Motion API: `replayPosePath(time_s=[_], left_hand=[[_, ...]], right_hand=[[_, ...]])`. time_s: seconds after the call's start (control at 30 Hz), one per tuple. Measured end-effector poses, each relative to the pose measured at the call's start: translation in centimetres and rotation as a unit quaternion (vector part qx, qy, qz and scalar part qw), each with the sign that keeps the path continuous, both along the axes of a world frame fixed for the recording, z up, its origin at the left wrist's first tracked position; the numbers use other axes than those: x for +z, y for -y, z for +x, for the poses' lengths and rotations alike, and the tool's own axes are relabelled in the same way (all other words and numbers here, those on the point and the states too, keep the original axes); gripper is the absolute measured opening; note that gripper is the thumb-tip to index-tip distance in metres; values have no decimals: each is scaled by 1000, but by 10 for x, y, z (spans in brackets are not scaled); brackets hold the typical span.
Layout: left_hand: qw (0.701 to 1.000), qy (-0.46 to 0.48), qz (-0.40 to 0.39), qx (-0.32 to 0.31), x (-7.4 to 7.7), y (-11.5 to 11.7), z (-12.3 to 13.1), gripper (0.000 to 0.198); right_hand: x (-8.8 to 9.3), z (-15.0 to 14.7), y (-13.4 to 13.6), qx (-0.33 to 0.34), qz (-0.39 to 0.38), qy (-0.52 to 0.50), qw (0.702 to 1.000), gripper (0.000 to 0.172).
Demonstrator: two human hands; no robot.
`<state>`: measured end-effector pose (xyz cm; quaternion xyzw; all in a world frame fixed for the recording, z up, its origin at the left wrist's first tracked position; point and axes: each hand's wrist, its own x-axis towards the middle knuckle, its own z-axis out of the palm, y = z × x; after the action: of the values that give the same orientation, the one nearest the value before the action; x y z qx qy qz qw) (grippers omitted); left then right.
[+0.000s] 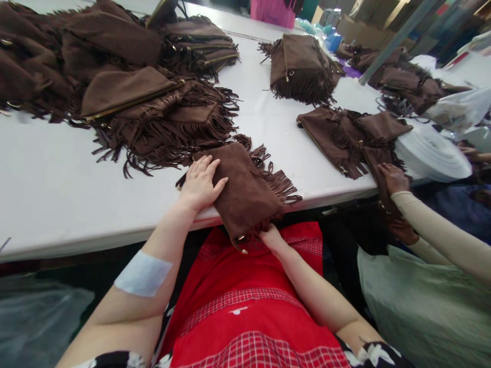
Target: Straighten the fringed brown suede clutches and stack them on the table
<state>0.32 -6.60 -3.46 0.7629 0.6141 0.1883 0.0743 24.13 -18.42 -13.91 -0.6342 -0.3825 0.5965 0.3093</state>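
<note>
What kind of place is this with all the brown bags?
Probably a bag-making workshop: many identical brown fringed bags heaped on a long white table, and a co-worker's hand handling another.

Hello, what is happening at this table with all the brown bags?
A person in a red apron is handling one brown fringed bag at the near edge of the white table. The left hand lies flat on top of it, and the right hand grips its lower end, which hangs over the edge. A pile of bags lies on the left. On the right, a co-worker's hand touches another bag.
</note>
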Motion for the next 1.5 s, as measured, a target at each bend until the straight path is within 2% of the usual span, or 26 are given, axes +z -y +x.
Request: replayPosePath(time_s=[0.07,0.13,0.2,0.3,0.4,0.5,0.67,0.73,0.77,0.83,0.9,0.93,1.0,1.07,1.17,1.3,1.4,1.5], left_hand=[[1000,0,-1,1,-1,0,0,67],[1000,-4,-3,3,-1,-1,0,67],[1000,-8,-3,3,-1,-1,0,66],[1000,-10,1,2,-1,-2,0,67],[1000,-10,5,1,-2,-2,-1,67],[1000,-12,7,0,-3,-2,-1,66],[1000,-11,14,-1,-4,-2,-2,66],[1000,-10,10,1,-4,-2,-2,66],[1000,-10,8,0,-4,-2,-2,66],[1000,-10,7,-3,-4,-2,-2,66],[1000,-9,13,-5,-4,-3,-2,66],[1000,-8,16,-6,-5,-3,-2,66],[1000,-6,21,-6,-5,-4,-3,66],[1000,-6,21,-7,-6,-4,-3,66],[1000,-7,17,-8,-4,-3,-2,65],[1000,-4,15,-6,-2,-2,-1,66],[1000,-1,11,-6,-2,-2,-2,66],[1000,4,8,-12,-2,-3,-2,64]], right_hand=[[-12,10,4,-6,-53,7,999,12],[-9,22,9,-23,-42,0,999,13],[7,29,12,-63,33,-36,997,21],[42,27,10,-91,164,-132,973,39],[62,15,3,-56,165,-194,965,34],[54,4,-2,-35,109,-162,980,19],[9,10,4,-35,30,-36,998,13],[0,20,8,-22,2,-3,1000,13],[1,26,9,-27,6,3,1000,14],[12,34,10,-78,69,-6,995,20],[33,37,8,-133,169,-45,976,31],[44,36,6,-137,206,-75,966,37],[63,30,1,-103,224,-134,960,41],[72,21,-4,-77,190,-161,965,33],[69,11,-8,-84,126,-135,979,15],[61,12,-4,-52,80,-112,989,9],[61,19,7,-2,72,-111,991,14],[60,24,19,90,78,-86,989,21]])
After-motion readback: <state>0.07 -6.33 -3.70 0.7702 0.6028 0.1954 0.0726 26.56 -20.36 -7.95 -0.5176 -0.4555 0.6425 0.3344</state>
